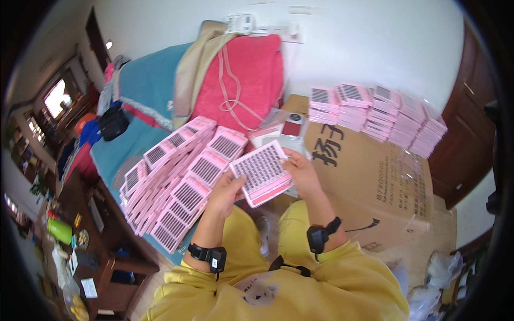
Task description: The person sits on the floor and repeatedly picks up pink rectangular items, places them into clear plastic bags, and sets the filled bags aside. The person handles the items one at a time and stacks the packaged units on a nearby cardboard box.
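A pink tray of false eyelash clusters (261, 170) is held up in front of me, tilted, its rows of dark lashes facing up. My left hand (225, 193) grips its lower left edge, thumb on top. On the opposite side my right hand (300, 171) pinches the right edge between thumb and fingers. To the left, beside my left hand, long leaning rows of similar pink lash trays (188, 194) rest on a teal-covered seat (116, 154). The fingers under the held tray are partly hidden.
A large cardboard carton (353, 168) with printing stands on the right. Several stacks of pink lash trays (377, 112) line its far side. Clear plastic bags (277, 130) lie behind the held tray. A dark wooden table (116, 244) is at the left, plastic-wrapped items (435, 277) at lower right.
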Demonstrator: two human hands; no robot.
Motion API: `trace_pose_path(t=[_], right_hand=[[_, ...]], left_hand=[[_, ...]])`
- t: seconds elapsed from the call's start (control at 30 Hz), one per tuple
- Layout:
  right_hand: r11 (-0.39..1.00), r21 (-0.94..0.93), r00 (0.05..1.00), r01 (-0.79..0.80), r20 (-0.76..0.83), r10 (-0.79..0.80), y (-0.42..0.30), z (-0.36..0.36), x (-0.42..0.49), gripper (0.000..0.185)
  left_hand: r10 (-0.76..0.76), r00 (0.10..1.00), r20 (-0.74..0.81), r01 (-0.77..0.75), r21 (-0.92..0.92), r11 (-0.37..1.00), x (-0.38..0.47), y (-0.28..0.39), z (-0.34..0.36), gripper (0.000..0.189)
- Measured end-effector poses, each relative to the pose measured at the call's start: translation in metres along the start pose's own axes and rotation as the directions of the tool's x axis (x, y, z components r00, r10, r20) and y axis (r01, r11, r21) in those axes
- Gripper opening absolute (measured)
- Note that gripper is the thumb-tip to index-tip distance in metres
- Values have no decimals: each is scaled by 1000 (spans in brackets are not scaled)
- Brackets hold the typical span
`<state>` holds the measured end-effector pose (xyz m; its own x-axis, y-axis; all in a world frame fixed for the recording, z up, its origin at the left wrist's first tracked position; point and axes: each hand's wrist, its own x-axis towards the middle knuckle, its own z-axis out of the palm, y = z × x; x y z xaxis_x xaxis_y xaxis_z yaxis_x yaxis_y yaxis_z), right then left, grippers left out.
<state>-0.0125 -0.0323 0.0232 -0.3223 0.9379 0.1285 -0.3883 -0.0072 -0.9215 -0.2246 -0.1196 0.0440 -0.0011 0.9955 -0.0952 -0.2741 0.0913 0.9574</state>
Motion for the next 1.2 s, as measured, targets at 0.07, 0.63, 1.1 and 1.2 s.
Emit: trace_pose_path(t=[0.07, 0.63, 1.1, 1.2], right_hand=[[1000, -2, 998, 16, -64, -17, -2, -12, -1, 39], [963, 242, 927, 117, -375, -18, -15, -67, -42, 23], [915, 385, 865, 119, -493, 95, -42, -174, 195, 22], [880, 417, 779, 228, -620, 92, -51, -194, 234, 31]], left_hand=[[-6, 1000, 8, 6, -55, 998, 13, -6, 16, 23], [52, 985, -167, -129, -496, 859, 79, -47, 102, 29], [138, 948, -286, -241, -366, 899, 68, -29, 63, 63], [135, 929, -346, -254, -326, 911, 58, -29, 47, 58]])
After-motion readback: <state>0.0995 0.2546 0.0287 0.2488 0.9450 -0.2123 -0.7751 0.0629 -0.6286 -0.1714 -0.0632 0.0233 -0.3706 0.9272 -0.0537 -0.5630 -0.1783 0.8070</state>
